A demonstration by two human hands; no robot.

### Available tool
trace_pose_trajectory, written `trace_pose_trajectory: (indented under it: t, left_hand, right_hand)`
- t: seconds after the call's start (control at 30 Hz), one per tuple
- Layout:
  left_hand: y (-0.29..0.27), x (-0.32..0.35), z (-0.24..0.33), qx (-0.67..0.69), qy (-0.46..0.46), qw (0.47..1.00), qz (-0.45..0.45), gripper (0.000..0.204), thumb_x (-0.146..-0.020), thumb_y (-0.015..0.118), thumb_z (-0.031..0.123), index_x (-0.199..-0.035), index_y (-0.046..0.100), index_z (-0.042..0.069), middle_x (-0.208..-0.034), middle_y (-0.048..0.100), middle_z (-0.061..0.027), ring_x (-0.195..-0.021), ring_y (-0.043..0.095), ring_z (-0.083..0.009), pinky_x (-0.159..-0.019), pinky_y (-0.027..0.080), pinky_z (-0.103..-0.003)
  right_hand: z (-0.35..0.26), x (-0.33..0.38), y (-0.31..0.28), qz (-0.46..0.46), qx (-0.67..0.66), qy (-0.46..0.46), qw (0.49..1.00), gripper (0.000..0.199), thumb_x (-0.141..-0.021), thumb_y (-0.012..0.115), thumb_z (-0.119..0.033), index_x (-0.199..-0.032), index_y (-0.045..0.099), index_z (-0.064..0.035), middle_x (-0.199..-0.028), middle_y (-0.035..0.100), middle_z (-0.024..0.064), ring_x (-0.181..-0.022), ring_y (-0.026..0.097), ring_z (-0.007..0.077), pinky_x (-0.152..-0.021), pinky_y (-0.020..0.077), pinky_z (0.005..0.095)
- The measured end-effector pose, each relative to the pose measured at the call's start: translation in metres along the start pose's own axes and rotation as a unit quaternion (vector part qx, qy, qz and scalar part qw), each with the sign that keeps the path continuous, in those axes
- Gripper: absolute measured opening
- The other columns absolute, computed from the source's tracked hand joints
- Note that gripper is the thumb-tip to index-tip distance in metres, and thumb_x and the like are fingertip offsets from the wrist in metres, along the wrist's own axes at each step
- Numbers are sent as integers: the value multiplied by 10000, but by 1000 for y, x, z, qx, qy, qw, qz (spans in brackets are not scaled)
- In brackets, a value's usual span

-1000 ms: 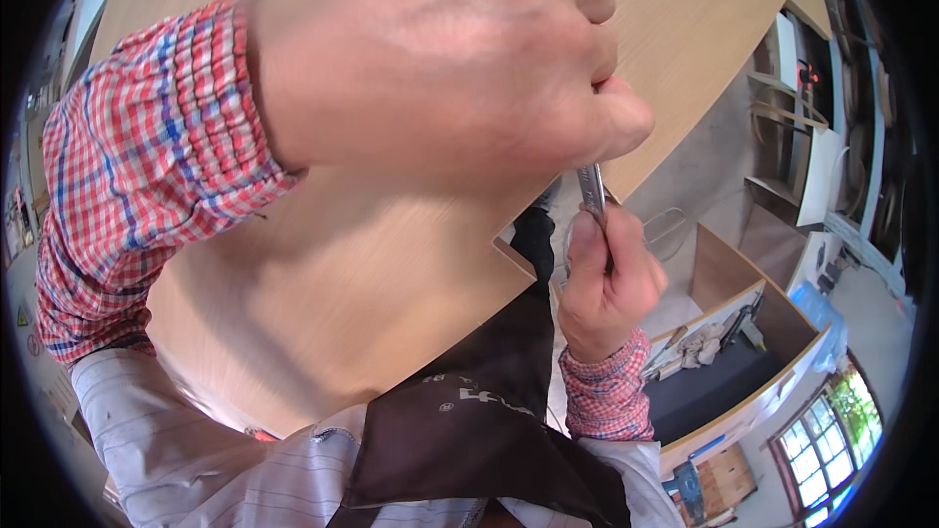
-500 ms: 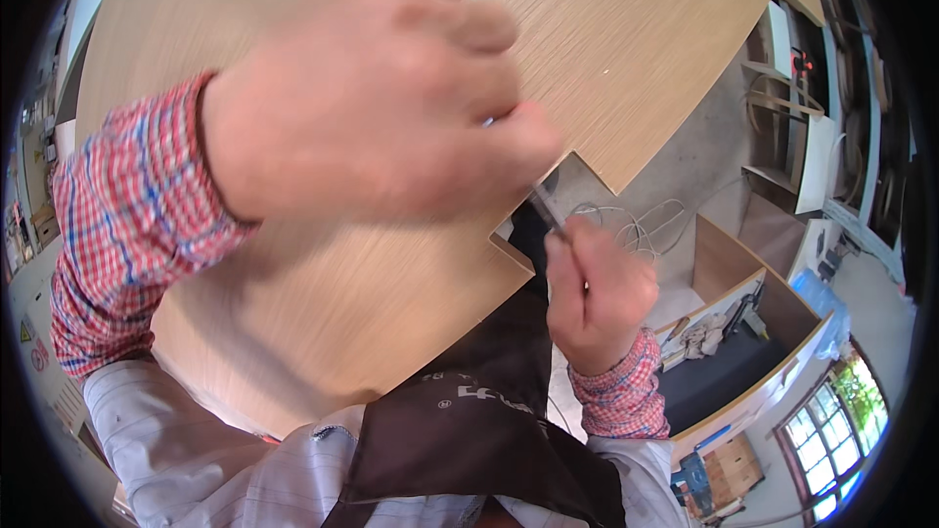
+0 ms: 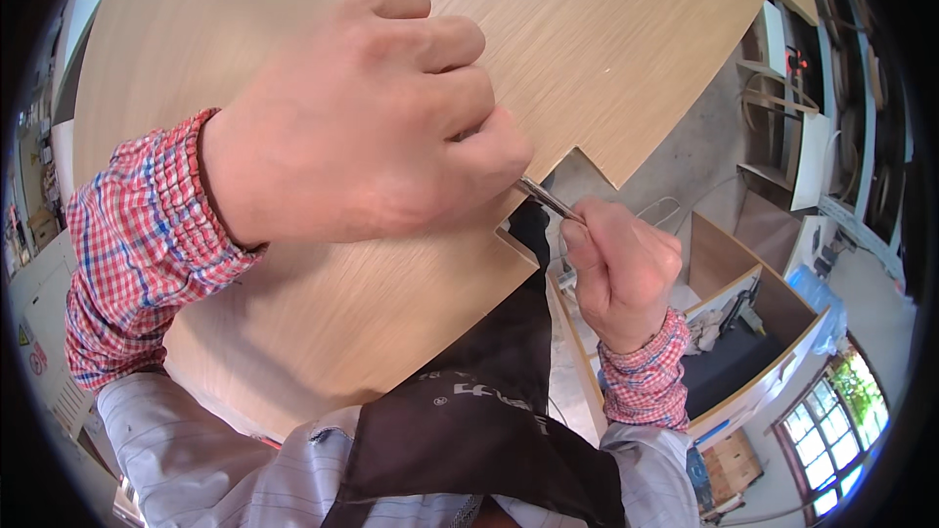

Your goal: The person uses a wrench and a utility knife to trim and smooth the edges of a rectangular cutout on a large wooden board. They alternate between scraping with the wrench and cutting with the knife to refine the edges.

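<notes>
Metal piece: a slim, shiny metal piece (image 3: 551,201) slanted between the two hands, over the notch in the board's right edge; whether it touched the wood could not be told.
Right hand: the right hand (image 3: 628,269) was on the near side of the notch, its fingers closed narrowly on the metal piece's near right end, thumb uppermost.
Left hand: the left hand (image 3: 362,132) was over the board, knuckles bent; the fingertips were hidden, so I could not tell whether they gripped the piece's far left end, which met the thumb side.
Board: a broad, pale wood-grained board (image 3: 626,49) filled the surface, reaching from the near left to the far right.
Step in hand: the metal piece seemed to be being handled between both hands, clear of any visible cut or mark.
Next move: it seemed to call for a firm right grip, with the left fingers kept off any sharp edge.
Right side: an open wooden box (image 3: 721,252) stood beyond the right hand, tools (image 3: 740,318) inside.
</notes>
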State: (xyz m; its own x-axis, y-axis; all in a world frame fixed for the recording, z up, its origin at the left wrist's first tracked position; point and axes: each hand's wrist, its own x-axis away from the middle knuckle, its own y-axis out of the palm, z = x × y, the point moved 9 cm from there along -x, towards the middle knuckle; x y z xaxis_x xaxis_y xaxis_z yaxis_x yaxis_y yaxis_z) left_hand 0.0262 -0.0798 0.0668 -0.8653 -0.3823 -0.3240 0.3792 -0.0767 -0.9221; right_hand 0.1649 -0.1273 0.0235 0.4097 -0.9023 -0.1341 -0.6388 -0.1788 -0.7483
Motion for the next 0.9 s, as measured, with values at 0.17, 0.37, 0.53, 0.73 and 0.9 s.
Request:
trace_pose_trajectory:
  t: [0.17, 0.37, 0.53, 0.73, 0.9]
  left_hand:
    - [-1, 20, 18, -8, -19, 999, -28, 290, -579, 702, 138, -805, 567, 15, -653, 394, -28, -602, 473, -217, -537, 393, -356]
    - [-1, 17, 17, -30, -29, 999, -5, 307, -564, 712, 137, -802, 565, 9, -640, 393, -32, -589, 464, -219, -534, 386, -364]
    - [0, 15, 7, -21, -47, 999, -7, 311, -617, 769, 186, -797, 573, 25, -646, 406, -26, -606, 481, -217, -543, 393, -362]
    - [-2, 27, 23, -19, -108, 994, -19, 309, -549, 755, 167, -763, 579, 31, -636, 407, -10, -604, 490, -199, -538, 387, -339]
    - [0, 35, 41, -29, -185, 982, -13, 319, -507, 748, 149, -765, 605, 29, -638, 425, -7, -603, 502, -184, -505, 362, -327]
  right_hand:
    - [-7, 5, 5, -55, -10, -16, 998, 104, -795, 723, -16, -859, 641, -12, -703, 578, 105, -584, 602, 277, -515, 474, 365]
    - [-6, -2, 2, -24, 13, -44, 999, 160, -792, 758, -71, -795, 599, -65, -657, 518, 63, -572, 581, 227, -484, 458, 359]
    - [2, -8, 0, -10, -4, -12, 1000, 196, -770, 779, -72, -765, 583, -82, -645, 508, 67, -538, 563, 243, -472, 454, 364]
    - [-1, -11, 6, -85, -34, -72, 993, 213, -755, 790, -66, -735, 578, -85, -623, 499, 60, -517, 555, 252, -467, 452, 368]
    - [0, -14, 5, -147, -41, -108, 982, 204, -763, 781, -87, -739, 578, -90, -617, 504, 50, -524, 566, 247, -460, 446, 363]
